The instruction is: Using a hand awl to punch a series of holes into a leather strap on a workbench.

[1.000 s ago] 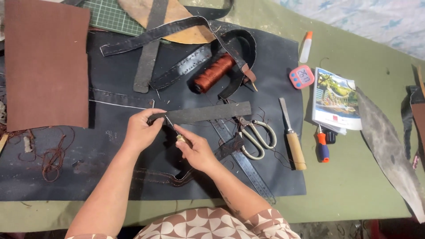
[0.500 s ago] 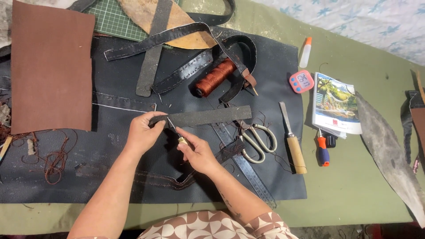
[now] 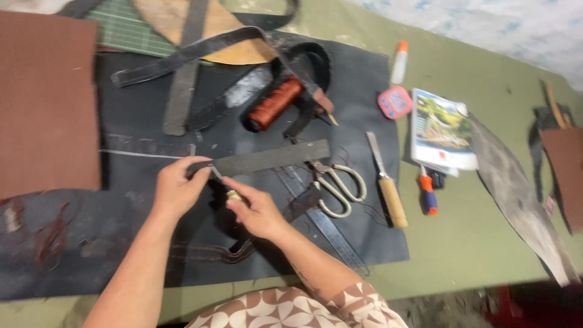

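Since the earlier frame both hands sat slightly higher against the dark grey leather strip (image 3: 267, 159), and the view had swung a little; the strip itself lay as before on the large black leather sheet (image 3: 370, 109).

Left hand (image 3: 176, 191): forearm came up from the lower edge, wrist straight, fingers curled over the strip's left end, pinching it between thumb and fingertips.

Right hand (image 3: 258, 209): forearm entered from lower right, hand just below the strip's left part, fingers closed around a small awl-like tool with a pale handle (image 3: 226, 187). Its thin metal tip pointed up-left toward the strip's left end; actual contact could not be told through the blur.

Strip position: flat, slightly tilted, right end higher.

Just below the strip's right end lay cream-handled scissors (image 3: 337, 188) and a steel ruler (image 3: 328, 228). Above the strip sat a spool of rust-brown thread (image 3: 273, 104). Right of the strip lay a wooden-handled knife (image 3: 385, 182). Left of the strip, well apart, lay a brown leather panel (image 3: 45, 103).
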